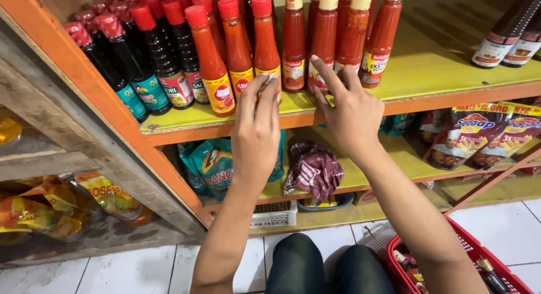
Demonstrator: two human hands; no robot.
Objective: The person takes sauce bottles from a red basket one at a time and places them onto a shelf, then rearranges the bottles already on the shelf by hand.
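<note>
Crouching beside a red plastic basket, the person reached up. Their left hand pinched an orange-red chilli sauce bottle at the yellow shelf's front edge; the right hand, fingers spread, steadied neighbouring red bottles.

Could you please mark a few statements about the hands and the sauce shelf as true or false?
1. The left hand touches an orange-red sauce bottle on the yellow shelf. True.
2. The right hand grips a dark soy sauce bottle. False: its fingers reach toward the red sauce bottles, gripping nothing that shows.
3. A red basket sits on the floor at lower right. True.
4. The checked cloth lies on the top shelf. False: it lies on the lower shelf.
5. The dark bottles at left have red caps. True.
</note>
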